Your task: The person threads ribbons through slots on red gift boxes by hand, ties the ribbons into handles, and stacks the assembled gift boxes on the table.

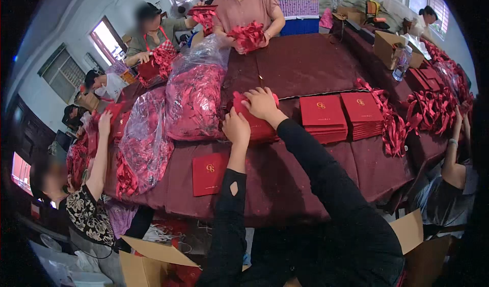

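Note:
My left hand is at the left side of a stack of red bags, its fingers bent against the edge; whether it grips anything is hidden. Higher up, my right hand lies over the top of the same stack, fingers spread on red material. Two neat stacks of red bags with gold print, one and another, stand to the right. A single flat red bag lies nearer the front edge. Clear plastic sacks of red ribbons are on the left.
A dark red cloth covers the table. Loose red ribbons hang at the right. An open cardboard box and a bottle stand at the back right. Several co-workers sit or stand around; one across holds red ribbons.

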A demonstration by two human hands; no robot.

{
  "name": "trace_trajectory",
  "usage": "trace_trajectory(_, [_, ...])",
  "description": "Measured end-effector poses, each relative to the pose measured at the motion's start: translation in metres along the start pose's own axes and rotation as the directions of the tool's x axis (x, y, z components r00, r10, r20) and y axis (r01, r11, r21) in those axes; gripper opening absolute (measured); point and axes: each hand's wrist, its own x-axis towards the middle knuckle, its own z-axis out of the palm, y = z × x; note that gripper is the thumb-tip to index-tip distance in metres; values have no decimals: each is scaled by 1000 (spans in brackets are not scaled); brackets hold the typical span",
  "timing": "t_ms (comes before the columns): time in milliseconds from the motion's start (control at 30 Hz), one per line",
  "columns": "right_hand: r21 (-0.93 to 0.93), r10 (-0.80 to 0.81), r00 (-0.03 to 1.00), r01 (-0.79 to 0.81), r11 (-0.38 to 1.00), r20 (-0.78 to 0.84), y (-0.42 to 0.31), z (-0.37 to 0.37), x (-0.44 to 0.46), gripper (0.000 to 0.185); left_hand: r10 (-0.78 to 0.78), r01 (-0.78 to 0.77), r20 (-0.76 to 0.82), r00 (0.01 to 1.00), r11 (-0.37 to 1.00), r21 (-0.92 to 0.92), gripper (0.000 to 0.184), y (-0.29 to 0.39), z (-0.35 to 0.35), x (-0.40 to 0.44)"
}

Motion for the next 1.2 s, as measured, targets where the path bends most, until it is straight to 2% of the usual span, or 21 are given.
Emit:
trace_trajectory(200, [-28,44,998,-43,999,37,5,24,-18,36,-34,35,78,996,999,-12,36,-2,12,-9])
trace_trajectory(300, [-17,26,1000,-26,1000,-3,8,25,-19,37,100,-98,-22,995,993,65,36,-9,16,-9])
trace_trajectory(333, [-27,75,994,-73,997,82,7,24,-17,38,167,-161,-60,984,982,95,38,-11,10,-9])
trace_trajectory(400, [-66,64,998,-62,996,27,6,22,-14,41,171,-172,-116,979,985,0,40,-18,-12,-9])
trace_trajectory(433, [-77,59,996,-54,996,68,6,21,-9,42,179,-187,-121,976,981,-57,41,-24,-32,-14])
trace_trajectory(533, [-147,26,999,-20,989,36,-2,1,2,41,150,-151,-36,988,987,-51,40,-63,-83,-35])
trace_trajectory(600, [-133,36,996,-25,991,83,-8,-6,10,40,86,-85,82,993,996,-7,45,-92,-102,-54])
trace_trajectory(667, [-88,-13,1000,14,996,18,-10,-10,14,39,-68,43,168,983,988,150,52,-99,-122,-76])
trace_trajectory(700, [-92,-26,1000,27,995,13,-9,-10,15,41,-168,130,253,953,978,163,61,-101,-130,-82])
trace_trajectory(833, [-88,-31,999,33,996,26,-8,-7,13,43,-254,167,281,925,940,298,72,-116,-128,-100])
trace_trajectory(900, [-72,-60,961,42,997,-270,-10,-4,12,41,-349,241,346,871,917,318,86,-118,-123,-104])
trace_trajectory(933, [-26,-81,941,77,997,-328,-18,-17,12,40,-329,223,393,859,930,293,92,-123,-121,-106])
trace_trajectory(967, [17,-101,917,117,993,-387,-28,-29,9,39,-301,198,366,881,935,293,92,-125,-118,-111])
trace_trajectory(1000, [150,-92,930,154,977,-357,-44,-52,0,36,-273,173,338,901,939,296,92,-124,-116,-116])
trace_trajectory(1033, [281,-99,976,152,948,-193,-61,-72,-16,34,-256,156,273,927,927,340,93,-121,-115,-121])
trace_trajectory(1067, [412,-181,963,249,876,-198,-72,-73,-34,29,-254,158,263,931,928,337,93,-113,-120,-125])
trace_trajectory(1100, [448,-304,952,288,846,-37,-82,-85,-59,30,-228,166,178,957,937,309,93,-102,-129,-129])
trace_trajectory(1133, [429,-381,914,291,855,139,-91,-96,-87,38,-204,172,90,975,945,279,93,-94,-133,-133])
trace_trajectory(1200, [416,-422,881,309,855,212,-94,-85,-137,61,-86,94,-49,995,976,195,91,-87,-129,-148])
